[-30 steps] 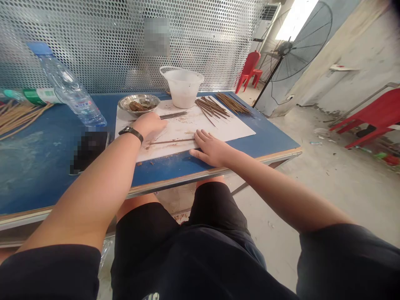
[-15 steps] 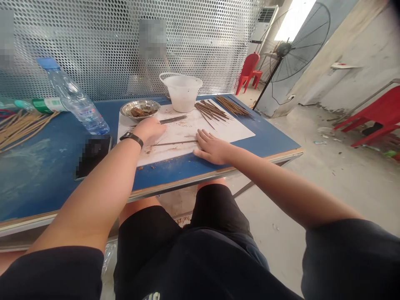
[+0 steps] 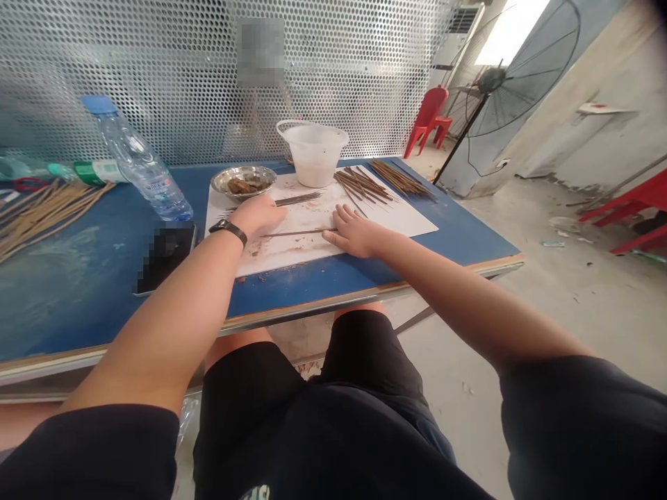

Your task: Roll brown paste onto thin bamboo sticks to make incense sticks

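Note:
My right hand (image 3: pixel 357 231) lies flat with its fingers stretched out on a white board (image 3: pixel 276 259), its palm over one end of a thin dark brown stick (image 3: pixel 299 232). My left hand (image 3: pixel 260 215), with a black wristband, is closed on the board's left part. Thin dark sticks (image 3: pixel 299 200) show on both sides of it, apparently in its grip; its fingertips are mostly hidden. Just behind it stands a metal bowl (image 3: pixel 221 183) with brown lumps. More brown sticks (image 3: pixel 365 186) lie fanned out beyond my right hand.
A white bucket (image 3: pixel 315 156) stands at the board's back edge. Another bundle of sticks (image 3: pixel 401 178) lies at the back right. To the left are a water bottle (image 3: pixel 143 167), a phone (image 3: pixel 169 257) and pale sticks (image 3: pixel 46 215). A perforated metal screen (image 3: pixel 182 76) rises behind the blue table (image 3: pixel 67 292).
My right hand has slid a little away from me across the board, over the stick. My left hand stays closed in about the same place. The view has shifted slightly left.

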Motion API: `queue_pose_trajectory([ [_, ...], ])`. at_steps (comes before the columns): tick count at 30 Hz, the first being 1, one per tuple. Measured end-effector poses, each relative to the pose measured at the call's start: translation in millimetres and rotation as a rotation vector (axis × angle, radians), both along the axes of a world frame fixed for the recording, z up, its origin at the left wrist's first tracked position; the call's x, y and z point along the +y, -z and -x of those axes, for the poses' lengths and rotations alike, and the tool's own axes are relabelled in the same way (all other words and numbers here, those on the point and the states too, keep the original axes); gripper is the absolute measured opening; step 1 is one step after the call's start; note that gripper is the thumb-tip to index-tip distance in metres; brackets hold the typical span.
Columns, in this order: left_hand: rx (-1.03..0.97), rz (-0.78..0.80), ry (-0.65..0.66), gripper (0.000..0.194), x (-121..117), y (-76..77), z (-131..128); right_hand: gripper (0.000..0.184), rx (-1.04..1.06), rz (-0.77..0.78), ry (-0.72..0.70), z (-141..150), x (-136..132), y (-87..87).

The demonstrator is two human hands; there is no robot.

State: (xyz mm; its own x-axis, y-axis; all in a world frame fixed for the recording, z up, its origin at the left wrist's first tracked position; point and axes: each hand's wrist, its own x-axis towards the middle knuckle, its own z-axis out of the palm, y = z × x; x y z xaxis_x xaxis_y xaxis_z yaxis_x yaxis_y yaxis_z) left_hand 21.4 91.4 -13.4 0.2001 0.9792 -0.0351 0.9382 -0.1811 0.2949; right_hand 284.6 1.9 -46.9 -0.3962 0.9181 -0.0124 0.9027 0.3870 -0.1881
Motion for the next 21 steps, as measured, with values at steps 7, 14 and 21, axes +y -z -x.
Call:
queue_pose_trajectory([
  [7, -0.019, -0.004, 0.009, 0.031, -1.7, -0.6, -0.6, 0.123, 0.031, -0.033, -0.049, 3.1, -50.7, 4.3],
  [14, -0.048, -0.006, 0.001, 0.028, 0.9, -3.4, -0.7, 0.127, -0.009, -0.056, 0.000, 13.9, -110.8, 4.6],
  [21, -0.109, -0.014, 0.023, 0.032, 3.3, 2.4, 2.8, 0.123, 0.035, -0.044, 0.047, 5.0, -51.5, 7.3],
])
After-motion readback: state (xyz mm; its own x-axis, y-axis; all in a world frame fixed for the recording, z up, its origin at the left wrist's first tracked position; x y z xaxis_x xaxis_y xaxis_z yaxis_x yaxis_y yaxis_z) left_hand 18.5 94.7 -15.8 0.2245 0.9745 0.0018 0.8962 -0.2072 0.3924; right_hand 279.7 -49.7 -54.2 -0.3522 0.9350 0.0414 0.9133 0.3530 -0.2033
